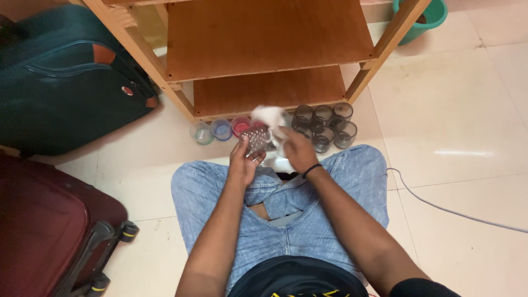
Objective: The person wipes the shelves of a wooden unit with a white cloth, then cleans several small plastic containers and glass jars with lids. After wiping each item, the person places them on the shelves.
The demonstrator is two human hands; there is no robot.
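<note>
I sit on the floor in blue jeans, both hands raised in front of my knees. My left hand (243,163) holds a small clear glass (256,139) with a bumpy pattern. My right hand (297,150) grips a white cloth (269,117) pressed against the top of that glass; the cloth is blurred. On the floor just beyond stand three clear glasses (221,130) with green, blue and red tint at the left, and a cluster of several smoky grey glasses (324,126) at the right.
A wooden shelf unit (264,44) stands right behind the glasses. A dark green suitcase (66,77) lies at the left, a maroon suitcase (44,231) with wheels at the lower left. A green bucket (432,16) is at top right. A grey cable (451,212) crosses the tiles.
</note>
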